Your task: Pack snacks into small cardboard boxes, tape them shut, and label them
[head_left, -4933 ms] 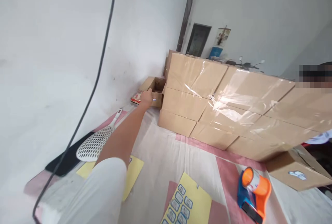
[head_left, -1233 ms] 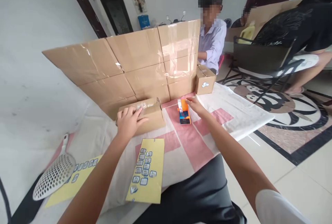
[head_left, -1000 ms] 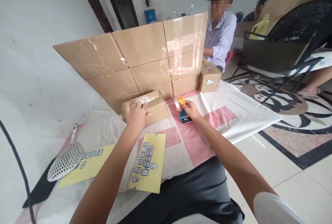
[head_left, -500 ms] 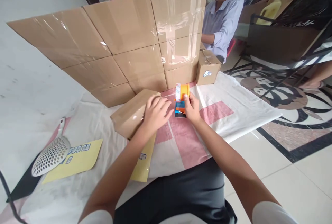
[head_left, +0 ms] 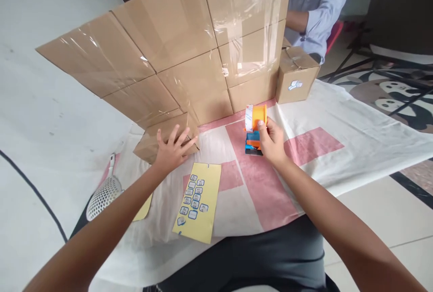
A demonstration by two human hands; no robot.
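Observation:
My left hand lies with spread fingers on a taped cardboard box, which rests on the cloth at the foot of the wall of boxes. In my right hand is a tape dispenser with a blue and orange body and an orange hub. The fingers wrap its right side, over the pink part of the cloth. Between my arms lies a yellow sheet bearing several small blue-edged stickers. Part of the box is hidden behind my left hand.
A wall of stacked cardboard boxes stands along the back. At its right end sits a smaller box with a sticker. A white slotted skimmer lies at the left. Behind the boxes, a person in a light blue shirt sits.
My left hand has pushed the loose box left, against the box wall, uncovering the yellow sheet. My right hand keeps hold of the tape dispenser. The camera view has tilted down.

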